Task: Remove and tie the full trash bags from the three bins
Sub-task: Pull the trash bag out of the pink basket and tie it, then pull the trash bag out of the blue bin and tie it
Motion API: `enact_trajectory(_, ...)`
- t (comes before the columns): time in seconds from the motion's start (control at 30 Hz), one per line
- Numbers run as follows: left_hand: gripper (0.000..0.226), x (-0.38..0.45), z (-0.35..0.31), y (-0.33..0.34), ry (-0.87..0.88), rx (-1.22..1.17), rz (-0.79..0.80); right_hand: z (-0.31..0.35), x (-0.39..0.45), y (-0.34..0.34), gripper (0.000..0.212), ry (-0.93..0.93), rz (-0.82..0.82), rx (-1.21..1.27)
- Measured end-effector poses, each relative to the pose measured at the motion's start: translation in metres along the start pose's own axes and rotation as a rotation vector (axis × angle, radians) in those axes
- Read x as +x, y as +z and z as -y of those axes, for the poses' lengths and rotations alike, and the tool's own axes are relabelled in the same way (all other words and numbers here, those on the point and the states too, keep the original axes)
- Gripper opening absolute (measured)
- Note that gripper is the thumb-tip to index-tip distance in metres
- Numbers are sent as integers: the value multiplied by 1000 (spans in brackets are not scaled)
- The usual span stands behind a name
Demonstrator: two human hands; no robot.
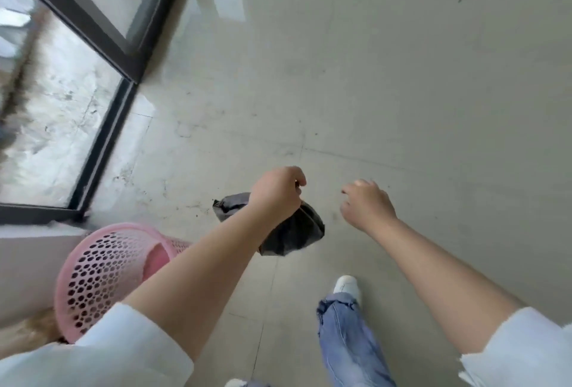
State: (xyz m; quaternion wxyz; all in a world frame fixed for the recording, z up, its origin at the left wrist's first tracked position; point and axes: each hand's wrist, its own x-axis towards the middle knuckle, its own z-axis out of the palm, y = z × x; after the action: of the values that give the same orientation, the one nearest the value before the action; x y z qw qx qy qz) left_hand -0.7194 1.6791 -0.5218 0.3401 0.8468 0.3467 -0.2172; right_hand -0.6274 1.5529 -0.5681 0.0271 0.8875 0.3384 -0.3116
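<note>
One black trash bag (294,231) hung from the left hand (275,193) above the tiled floor (433,76); one pink bin (105,275) was in view.

The left hand's fingers were clamped on the gathered top of the bag, which dangled just below the wrist, clear of the floor. The right hand (366,205), at 3 o'clock from the left and near it, held nothing, its fingers loosely curled and apart. The perforated pink bin sat at 8 o'clock from the bag, beside a dark-framed glass door (102,55). Two white sleeves, one jeans leg (349,343) and one white shoe (346,286) showed at 6 o'clock.
</note>
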Motion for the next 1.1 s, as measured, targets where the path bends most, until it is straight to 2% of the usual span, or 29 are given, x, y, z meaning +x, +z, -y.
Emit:
enact_trajectory(0.1, 38, -10, -109, -53, 89, 159, -4, -50, -26, -112, 35, 43, -94, 37)
enact_trajectory(0.23, 29, -16, -254, -131, 154, 382, -75, -120, -46, -264, 38, 75, -216, 89)
enact_trajectory(0.33, 36, -19, -351, -182, 199, 537, -145, -171, -59, -364, 37, 111, -345, 120)
enact_trajectory(0.43, 20, -11, -433, -218, 237, 635, -175, -216, -72, -446, 34, 158, -485, 130)
enact_trajectory(0.67, 30, 44, -636, -277, 481, 696, -321, -335, -71, -605, 36, 275, -666, 93)
enact_trajectory(0.9, 32, 110, -845, -330, 712, 673, -413, -457, -34, -758, 33, 503, -782, 74)
enact_trajectory(1.1, 36, 184, -992, -338, 781, 667, -440, -584, 12, -845, 32, 617, -818, 87)
